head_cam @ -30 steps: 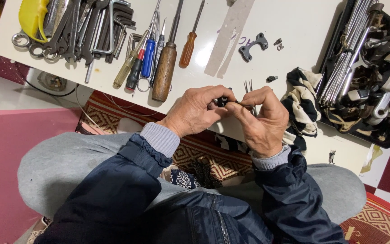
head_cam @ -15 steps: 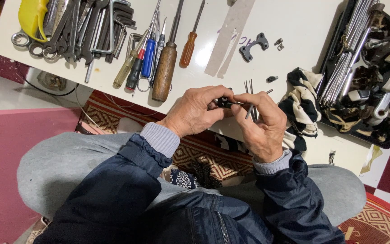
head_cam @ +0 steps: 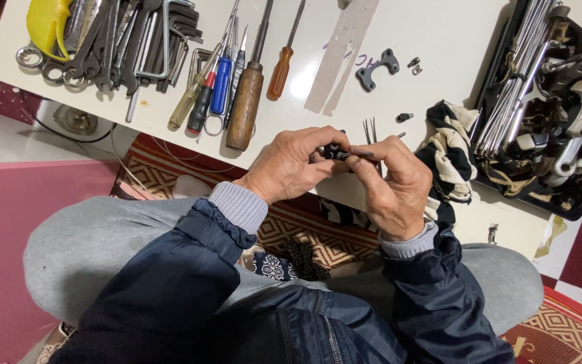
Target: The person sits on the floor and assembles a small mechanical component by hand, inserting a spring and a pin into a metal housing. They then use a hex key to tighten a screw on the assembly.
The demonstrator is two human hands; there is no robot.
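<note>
Both hands meet at the near edge of the white table [head_cam: 439, 34], w/ forearms in dark blue jacket sleeves angling in from the lap. Left hand [head_cam: 291, 165] comes in from the left, wrist cocked, back of hand up, fingers curled shut around a small black part [head_cam: 332, 152], thumb and forefinger pinching it. Right hand [head_cam: 392, 182] comes from the near right, knuckles bent, fingertips closed on a thin dark pin [head_cam: 362, 154] that runs into the black part; rest of its fingers folded under, so exact grip on the underside can't be seen. The part sits between the two hands, just above the table edge, approx. centre of view. Far left on the table: pile of wrenches and hex keys [head_cam: 126, 40], a yellow tool [head_cam: 47, 23] beside them. Next right, a row of screwdrivers, incl. a big wooden-handled screwdriver [head_cam: 245, 101], a blue-handled one [head_cam: 221, 84] and an orange-handled one [head_cam: 281, 71]. Far of the hands lies a small black bracket [head_cam: 376, 67] w/ tiny screws near it. Right of the hands, a black-and-white rag [head_cam: 449, 158], touching the right hand's far side; beyond it a dark tray of metal rods and parts [head_cam: 547, 87].
</note>
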